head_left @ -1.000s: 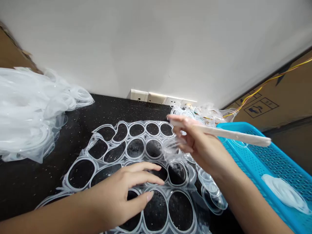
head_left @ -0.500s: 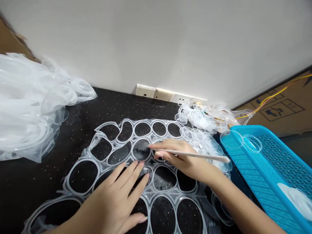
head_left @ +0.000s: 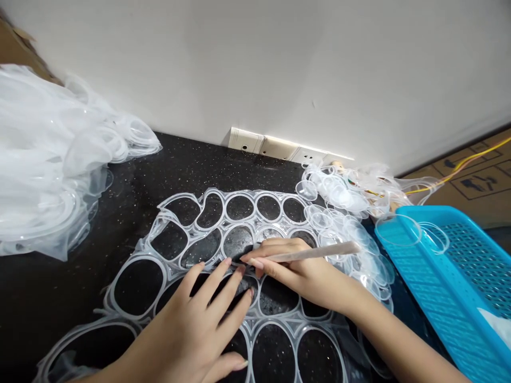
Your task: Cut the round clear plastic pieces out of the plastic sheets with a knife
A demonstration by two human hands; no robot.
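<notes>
A clear plastic sheet with several round holes punched out lies flat on the black countertop. My left hand presses on it with fingers stretched out flat, fingertips near the sheet's middle. My right hand pinches a thin pale stick like a pen, its tip touching the sheet just beyond my left fingertips.
A heap of clear plastic sheets lies at the left. Loose clear round discs are piled at the right, beside a blue perforated basket holding some discs. Wall sockets sit along the white wall. Cardboard boxes stand at far right.
My right hand came down from above the basket's edge to the sheet and set the stick's tip on it. My left hand slid forward to press beside it.
</notes>
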